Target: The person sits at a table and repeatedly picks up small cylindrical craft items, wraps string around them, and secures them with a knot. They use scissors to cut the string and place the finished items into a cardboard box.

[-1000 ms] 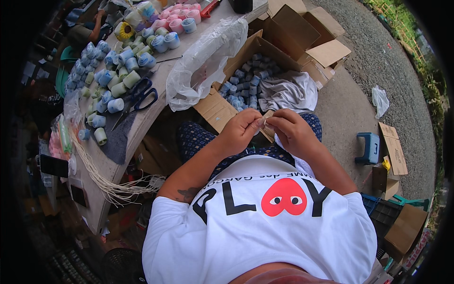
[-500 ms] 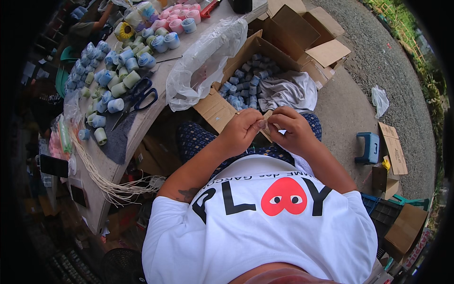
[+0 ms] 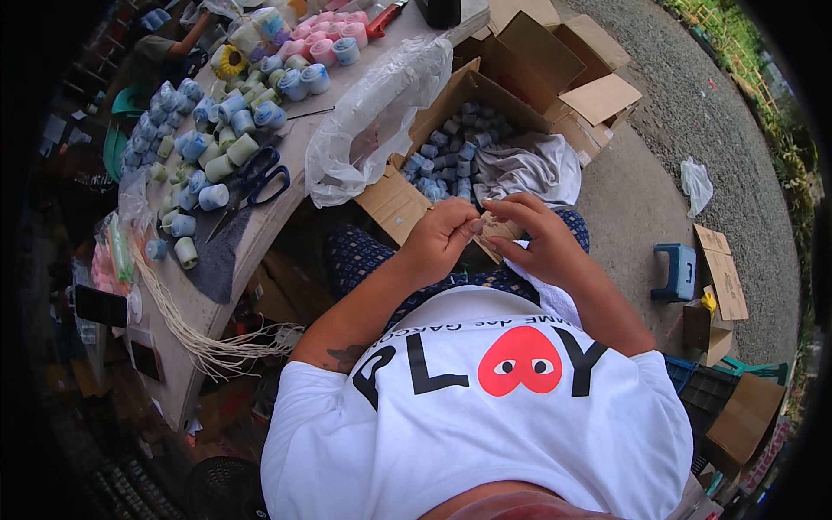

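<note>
My left hand [image 3: 439,236] is above my lap in front of the open cardboard box [image 3: 390,205], its thumb and fingers pinched together. What it holds, if anything, is too small to make out. My right hand [image 3: 539,236] is just to the right, thumb and fingers apart, with nothing visible between them. A small gap separates the two hands. Beyond them, many short blue cylinders [image 3: 446,154] lie in the box beside a crumpled grey cloth [image 3: 530,172].
At left, the table [image 3: 270,227] bears blue, green and pink cylinders [image 3: 243,150], scissors [image 3: 264,179], pale cords [image 3: 186,316] and phones [image 3: 100,306]. Clear plastic [image 3: 377,121] hangs over its edge. A blue stool [image 3: 674,271] stands right. Another person's arm [image 3: 189,39] shows at far left.
The right hand's fingers have spread and come away from the left fingertips. My left hand remains pinched in nearly the same place.
</note>
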The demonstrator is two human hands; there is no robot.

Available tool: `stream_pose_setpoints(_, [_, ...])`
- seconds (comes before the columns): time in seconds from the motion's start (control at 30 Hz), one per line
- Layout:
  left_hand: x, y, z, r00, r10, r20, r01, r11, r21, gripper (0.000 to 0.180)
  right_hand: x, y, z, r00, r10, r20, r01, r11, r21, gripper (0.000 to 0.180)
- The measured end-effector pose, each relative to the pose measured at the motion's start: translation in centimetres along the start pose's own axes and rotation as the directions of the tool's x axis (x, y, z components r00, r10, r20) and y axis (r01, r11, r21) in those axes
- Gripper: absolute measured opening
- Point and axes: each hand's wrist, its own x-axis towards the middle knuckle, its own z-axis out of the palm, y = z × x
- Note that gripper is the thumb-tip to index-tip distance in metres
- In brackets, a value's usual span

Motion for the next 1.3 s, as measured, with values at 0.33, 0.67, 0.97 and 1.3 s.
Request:
stream_pose_setpoints(0.33, [-0.1, -0.5, -0.6, 0.989, 0.105, 0.105, -0.118, 0.985, 0.126, 0.008, 0.6, 0.8, -0.6, 0.935, -0.290, 0.203, 0.325, 0.931, -0.169, 0.018])
stream_pose_setpoints(0.67, [-0.3, 1.6, -2.9, 0.984, -0.121, 0.129, 0.151, 0.955, -0.256, 0.030, 2.4, 0.7, -1.3, 0.976, -0.070, 0.207, 0.047, 0.992, 0.113, 0.032])
stream_pose_setpoints(0.97, [0.3, 3.6, -4.6, 0.985, 0.174, 0.008, -0.172, 0.976, -0.133, 0.042, 2.5, 2.4, 2.7, 0.957, -0.074, 0.279, 0.062, 0.997, 0.053, 0.041])
stream_pose_setpoints(1.3, [-1.2, -2.4, -5.3, 0.971, -0.061, -0.230, -0.021, 0.941, -0.336, 0.039, 10.4, -1.2, 3.2, 0.988, -0.125, 0.094, 0.137, 0.980, -0.143, 0.031])
